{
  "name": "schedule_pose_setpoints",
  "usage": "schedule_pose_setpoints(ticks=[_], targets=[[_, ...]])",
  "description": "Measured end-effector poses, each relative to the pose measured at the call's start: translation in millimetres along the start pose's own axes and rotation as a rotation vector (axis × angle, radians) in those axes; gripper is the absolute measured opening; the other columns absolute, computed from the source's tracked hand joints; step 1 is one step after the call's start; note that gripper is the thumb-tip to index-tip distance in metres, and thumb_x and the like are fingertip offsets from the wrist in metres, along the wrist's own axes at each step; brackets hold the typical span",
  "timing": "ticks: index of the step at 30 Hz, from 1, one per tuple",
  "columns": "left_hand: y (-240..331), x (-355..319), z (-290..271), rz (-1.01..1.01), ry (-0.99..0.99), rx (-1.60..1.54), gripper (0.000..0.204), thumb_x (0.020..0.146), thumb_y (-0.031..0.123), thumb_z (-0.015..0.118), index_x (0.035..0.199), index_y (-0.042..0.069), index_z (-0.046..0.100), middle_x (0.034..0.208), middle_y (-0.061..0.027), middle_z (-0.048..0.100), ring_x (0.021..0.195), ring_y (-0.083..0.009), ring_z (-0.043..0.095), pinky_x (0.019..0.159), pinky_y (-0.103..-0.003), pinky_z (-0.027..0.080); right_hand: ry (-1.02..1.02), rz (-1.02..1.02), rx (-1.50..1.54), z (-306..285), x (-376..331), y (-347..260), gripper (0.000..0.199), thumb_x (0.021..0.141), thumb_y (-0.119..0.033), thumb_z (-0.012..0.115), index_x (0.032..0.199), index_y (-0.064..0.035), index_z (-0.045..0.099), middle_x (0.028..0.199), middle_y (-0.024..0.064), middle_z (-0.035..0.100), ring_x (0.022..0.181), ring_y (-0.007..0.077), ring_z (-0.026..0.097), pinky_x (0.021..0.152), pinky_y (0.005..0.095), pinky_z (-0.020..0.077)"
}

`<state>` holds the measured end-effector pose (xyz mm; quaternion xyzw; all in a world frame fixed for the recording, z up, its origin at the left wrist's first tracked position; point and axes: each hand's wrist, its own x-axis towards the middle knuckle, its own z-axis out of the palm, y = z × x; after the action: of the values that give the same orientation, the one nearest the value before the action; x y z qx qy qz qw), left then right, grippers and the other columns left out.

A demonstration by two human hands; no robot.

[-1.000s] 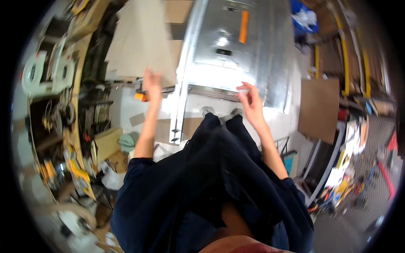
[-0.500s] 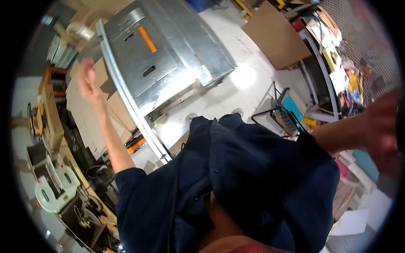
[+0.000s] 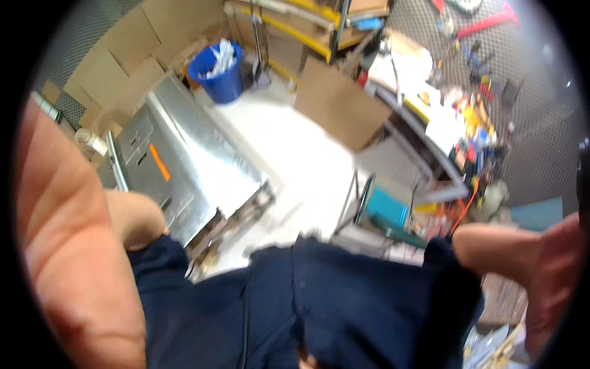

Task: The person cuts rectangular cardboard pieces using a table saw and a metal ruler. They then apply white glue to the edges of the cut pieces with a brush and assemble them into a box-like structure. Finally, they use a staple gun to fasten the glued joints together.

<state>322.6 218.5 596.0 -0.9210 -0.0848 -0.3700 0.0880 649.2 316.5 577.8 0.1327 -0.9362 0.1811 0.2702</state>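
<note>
My left hand (image 3: 77, 246) is raised very close to the view at the left rim, its palm and wrist filling that side. Its fingers run out of the picture. On the opposite rim, my right hand (image 3: 553, 283) is also lifted, bent at the wrist, and its fingers are cut off by the dark border. Whether either one holds anything is hidden. Beyond my left forearm lies a large sheet-metal panel (image 3: 212, 154) with small cut-outs. An orange strip (image 3: 160, 162) rests on it.
A blue bin (image 3: 222, 86) with whitish waste stands past the panel. A brown cardboard sheet (image 3: 341, 104) leans by a cluttered bench (image 3: 430, 132) at right. Nearer is a dark-framed chair with a teal pad (image 3: 386, 212). Yellow-edged shelving (image 3: 289, 34) stands at the back.
My left hand has come up from beside the metal panel to close before the view. My right hand stays at the right rim. The view has tilted up, bringing the blue bin fully into sight.
</note>
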Motion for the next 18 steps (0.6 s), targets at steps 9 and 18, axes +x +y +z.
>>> schedule_pose_setpoints(ticks=[9,18], targets=[[-73.8,49.9,-21.6,-0.111,0.179,0.055,0.051,0.092,0.021,0.057,0.137,0.002,0.042,0.138,-0.0151,0.046,0.127,-0.0244,0.046,0.105,-0.04,0.038,0.091,0.045,-0.23,-56.3,18.6,120.1,0.055,0.096,-0.041,0.045,0.138,-0.0058,0.041,0.124,0.0153,0.056,0.109,0.0262,0.057,0.098,0.0409,0.0412],[151.1,-179.7,-17.1,-1.097,0.798,0.99,0.051,0.091,0.013,0.062,0.137,0.004,0.043,0.139,-0.0135,0.045,0.129,-0.0255,0.043,0.104,-0.039,0.038,0.304,0.263,0.205,122.8,61.7,161.0,0.055,0.098,-0.038,0.042,0.14,-0.0024,0.038,0.119,0.0157,0.058,0.105,0.0245,0.059,0.1,0.0403,0.0391]])
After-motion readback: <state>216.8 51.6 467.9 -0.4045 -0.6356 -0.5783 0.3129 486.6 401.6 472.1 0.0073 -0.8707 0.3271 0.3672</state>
